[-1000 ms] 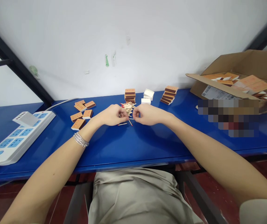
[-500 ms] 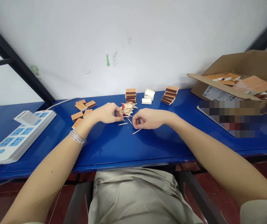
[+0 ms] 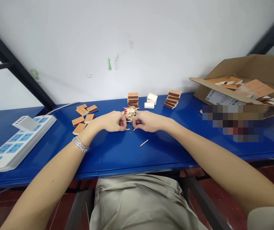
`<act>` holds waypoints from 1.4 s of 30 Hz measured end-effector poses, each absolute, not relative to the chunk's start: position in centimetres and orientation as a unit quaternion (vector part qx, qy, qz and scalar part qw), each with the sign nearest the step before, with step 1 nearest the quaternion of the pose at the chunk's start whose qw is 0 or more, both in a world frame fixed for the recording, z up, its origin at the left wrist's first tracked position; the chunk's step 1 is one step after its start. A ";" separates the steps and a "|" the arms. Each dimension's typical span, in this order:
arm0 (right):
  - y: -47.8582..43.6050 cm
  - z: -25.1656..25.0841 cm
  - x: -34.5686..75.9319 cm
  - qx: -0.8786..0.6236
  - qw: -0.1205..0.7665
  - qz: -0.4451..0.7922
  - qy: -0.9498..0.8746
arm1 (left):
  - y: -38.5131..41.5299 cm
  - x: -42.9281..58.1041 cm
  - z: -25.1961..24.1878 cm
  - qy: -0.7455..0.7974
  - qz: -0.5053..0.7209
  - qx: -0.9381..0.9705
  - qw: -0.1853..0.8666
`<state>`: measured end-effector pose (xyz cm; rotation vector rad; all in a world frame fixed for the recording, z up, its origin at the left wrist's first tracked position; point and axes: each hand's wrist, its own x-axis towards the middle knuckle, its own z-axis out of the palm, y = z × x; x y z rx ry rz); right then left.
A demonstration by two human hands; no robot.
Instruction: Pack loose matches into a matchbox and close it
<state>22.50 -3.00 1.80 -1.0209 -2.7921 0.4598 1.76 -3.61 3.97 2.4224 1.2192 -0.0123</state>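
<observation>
Resting bare left hand (image 3: 113,122) and right hand (image 3: 150,122) either side of loose pile of thin red-tipped wooden matchsticks (image 3: 129,113) on glossy blue surface (image 3: 161,153). Both grips narrow, fingertips curled; holding unclear. Lone red-tipped matchstick (image 3: 143,143) lies near pile, toward person.

**two hands, one heap, two stacks, six loose boxes**

you are working with one left hand (image 3: 111,121) and one right hand (image 3: 149,121) at one heap of matches (image 3: 129,113), with one lone match (image 3: 143,143) lying apart. you are sitting before two stacks of matchboxes (image 3: 133,99), six loose matchboxes (image 3: 89,118), two small piles of white trays (image 3: 152,98), one cardboard carton (image 3: 247,68) and one power strip (image 3: 14,143).
</observation>
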 end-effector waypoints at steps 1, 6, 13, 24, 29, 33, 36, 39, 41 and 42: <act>-3.2 2.0 22.5 -0.344 0.056 0.157 -0.924 | -3.6 1.7 4.0 0.440 -0.003 0.872 0.215; -4.1 2.6 22.4 -0.367 0.064 0.203 -0.906 | -3.5 1.5 4.0 0.453 0.008 0.865 0.217; -4.3 3.1 22.5 -0.343 0.054 0.225 -0.911 | -3.6 1.7 4.0 0.435 0.000 0.874 0.218; -5.1 4.2 22.9 -0.308 -0.103 0.260 -0.909 | -3.8 2.1 3.7 0.405 0.000 0.886 0.226; -4.7 3.8 22.7 -0.316 -0.020 0.248 -0.916 | -3.8 2.2 3.6 0.409 -0.003 0.886 0.219; -4.3 3.5 22.8 -0.333 0.018 0.224 -0.916 | -4.0 2.8 2.9 0.402 0.027 0.891 0.210; -4.1 3.5 23.2 -0.349 0.026 0.216 -0.911 | -4.2 3.5 2.2 0.393 0.056 0.887 0.237; -4.0 3.5 23.4 -0.370 0.003 0.222 -0.902 | -4.1 3.7 2.0 0.376 0.067 0.884 0.272; -4.1 3.5 23.2 -0.377 -0.012 0.222 -0.899 | -3.8 3.3 2.4 0.383 0.080 0.884 0.254; -4.1 3.4 23.1 -0.376 -0.010 0.220 -0.900 | -3.6 2.9 2.7 0.393 0.088 0.885 0.234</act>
